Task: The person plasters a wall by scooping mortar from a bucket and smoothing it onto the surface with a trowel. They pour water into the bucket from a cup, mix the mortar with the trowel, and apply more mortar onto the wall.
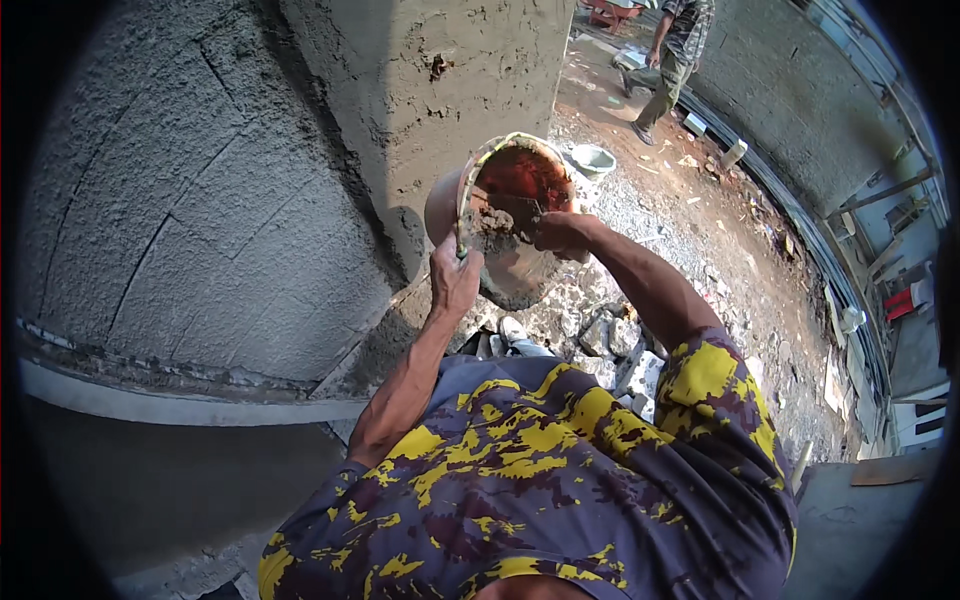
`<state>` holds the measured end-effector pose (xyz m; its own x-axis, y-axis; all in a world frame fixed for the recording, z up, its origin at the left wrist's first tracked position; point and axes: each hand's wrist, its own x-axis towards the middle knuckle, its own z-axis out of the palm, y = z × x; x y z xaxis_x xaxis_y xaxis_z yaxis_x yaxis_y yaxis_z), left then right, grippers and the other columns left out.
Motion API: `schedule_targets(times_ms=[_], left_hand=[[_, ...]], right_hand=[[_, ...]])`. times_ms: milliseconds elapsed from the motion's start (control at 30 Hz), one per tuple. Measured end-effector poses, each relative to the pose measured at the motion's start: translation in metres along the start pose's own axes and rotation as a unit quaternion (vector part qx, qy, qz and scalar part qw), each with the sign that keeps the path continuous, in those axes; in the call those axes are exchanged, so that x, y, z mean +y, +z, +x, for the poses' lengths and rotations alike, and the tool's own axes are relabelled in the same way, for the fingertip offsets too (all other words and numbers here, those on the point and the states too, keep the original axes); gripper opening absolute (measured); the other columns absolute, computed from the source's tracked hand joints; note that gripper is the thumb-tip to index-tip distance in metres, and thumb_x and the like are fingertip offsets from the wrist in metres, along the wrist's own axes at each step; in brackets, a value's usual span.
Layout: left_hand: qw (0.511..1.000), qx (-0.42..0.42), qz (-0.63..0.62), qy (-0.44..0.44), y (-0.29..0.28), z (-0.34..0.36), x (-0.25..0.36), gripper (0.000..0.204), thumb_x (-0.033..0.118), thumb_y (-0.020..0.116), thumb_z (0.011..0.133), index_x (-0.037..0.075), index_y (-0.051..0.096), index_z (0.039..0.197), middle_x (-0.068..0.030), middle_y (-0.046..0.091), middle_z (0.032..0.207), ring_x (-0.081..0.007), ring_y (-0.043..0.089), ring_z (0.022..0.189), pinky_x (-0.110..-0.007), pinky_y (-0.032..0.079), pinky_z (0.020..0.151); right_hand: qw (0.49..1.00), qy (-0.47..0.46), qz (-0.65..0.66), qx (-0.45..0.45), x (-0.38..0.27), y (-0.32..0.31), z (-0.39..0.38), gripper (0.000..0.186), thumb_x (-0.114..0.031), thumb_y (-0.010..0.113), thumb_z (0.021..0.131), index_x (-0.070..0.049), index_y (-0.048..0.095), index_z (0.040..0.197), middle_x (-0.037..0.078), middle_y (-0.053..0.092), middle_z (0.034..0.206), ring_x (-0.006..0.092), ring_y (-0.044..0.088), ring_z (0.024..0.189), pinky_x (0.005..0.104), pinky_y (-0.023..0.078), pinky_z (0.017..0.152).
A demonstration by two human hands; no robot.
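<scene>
Fingers of the left hand [457, 277] are clamped on the rim of a tilted bucket [522, 178]; the right hand's [562, 233] are curled at its mouth, their grip unclear. Mortar-like mix [494, 222] is held inside, near a plastered column [475, 80].

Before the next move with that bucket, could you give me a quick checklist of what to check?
1. Left hand on the bucket rim: ok, fingers closed on it.
2. Right hand grip: cannot tell; it is at the mouth, what it holds is unclear.
3. Mix inside: ok, a brown lump shows.
4. Bucket level: not ok, it is tilted.
5. Clear footing: not ok, rubble lies close by.
6. Other person clear: ok, well apart.
</scene>
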<state>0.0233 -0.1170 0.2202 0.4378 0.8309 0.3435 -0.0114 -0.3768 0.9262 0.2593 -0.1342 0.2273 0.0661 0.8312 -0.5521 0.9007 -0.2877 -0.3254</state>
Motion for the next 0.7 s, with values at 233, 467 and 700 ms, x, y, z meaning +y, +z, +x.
schedule_targets(times_ms=[233,467,700], left_hand=[[0.988,-0.144,0.02,-0.056,-0.05,-0.067,0.013,0.052,0.002,0.047,0.072,-0.005,0.045,0.124,-0.0151,0.057,0.112,-0.0174,0.053,0.085,-0.026,0.042,0.079],[0.991,-0.069,-0.046,-0.102,-0.1,-0.085,-0.053,0.054,0.003,0.053,0.07,0.004,0.046,0.124,-0.0026,0.054,0.098,-0.0118,0.046,0.082,-0.025,0.04,0.077],[0.939,0.079,-0.291,-0.164,-0.054,-0.08,-0.035,0.048,0.006,0.058,0.069,0.005,0.05,0.116,-0.0011,0.053,0.097,-0.0116,0.049,0.083,-0.026,0.042,0.077]], right_hand=[[0.716,-0.14,0.627,-0.271,0.01,0.174,0.0,0.014,-0.015,0.043,0.09,-0.006,0.053,0.094,-0.001,0.047,0.059,0.0069,0.044,0.048,0.021,0.037,0.043],[0.358,-0.167,0.861,-0.321,-0.085,0.182,-0.021,0.029,-0.021,0.043,0.091,0.003,0.051,0.106,0.0,0.046,0.067,0.0099,0.045,0.052,0.0209,0.04,0.042],[0.579,-0.043,0.801,-0.148,-0.049,0.11,-0.045,0.03,-0.026,0.044,0.089,0.0,0.055,0.099,0.004,0.05,0.062,0.014,0.049,0.048,0.0266,0.044,0.043]])
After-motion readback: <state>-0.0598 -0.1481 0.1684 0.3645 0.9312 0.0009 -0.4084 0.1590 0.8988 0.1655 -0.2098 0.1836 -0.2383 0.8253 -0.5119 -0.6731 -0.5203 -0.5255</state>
